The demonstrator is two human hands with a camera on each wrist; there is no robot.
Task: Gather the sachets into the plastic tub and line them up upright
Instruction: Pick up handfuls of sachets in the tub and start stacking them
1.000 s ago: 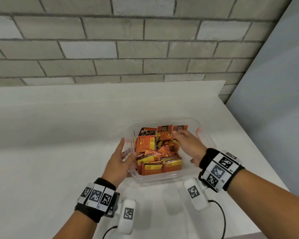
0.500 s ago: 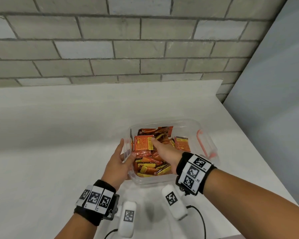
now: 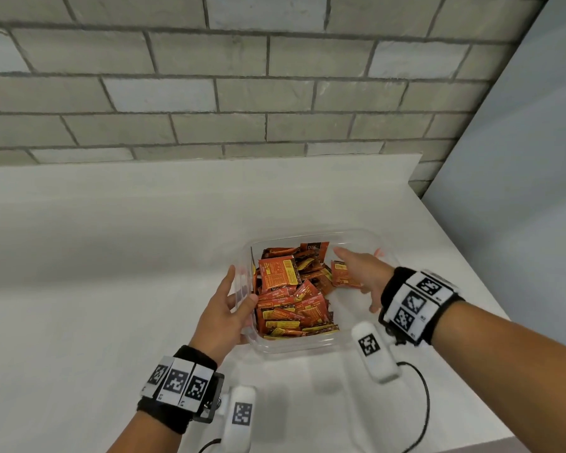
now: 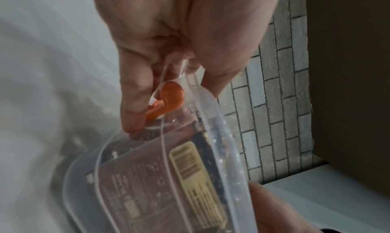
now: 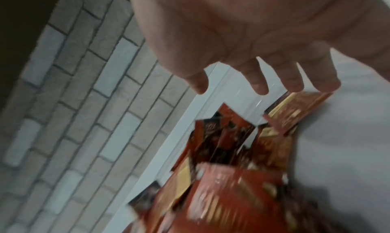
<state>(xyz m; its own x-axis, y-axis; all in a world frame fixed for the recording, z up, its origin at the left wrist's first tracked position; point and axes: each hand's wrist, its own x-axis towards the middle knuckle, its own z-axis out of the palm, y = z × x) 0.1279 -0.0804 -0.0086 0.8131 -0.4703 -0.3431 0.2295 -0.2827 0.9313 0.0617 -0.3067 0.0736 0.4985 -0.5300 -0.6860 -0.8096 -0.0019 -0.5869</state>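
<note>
Many orange sachets we see heaped in the clear plastic tub on the white table, mostly flat, long axes pointing every way, our left hand gripping the tub's left wall, our right hand over the right side, fingers straight and apart.

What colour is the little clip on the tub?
Orange clip on the clear tub; left wrist view shows it best.

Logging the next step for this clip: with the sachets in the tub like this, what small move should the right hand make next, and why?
Probably bring the right hand, open over the tub's right side, down onto the sachet beside it and stand it on edge. The sachets lie jumbled, mostly flat or tilted, in the clear plastic tub, not in an upright row, while the left hand grips the tub's left rim.
</note>
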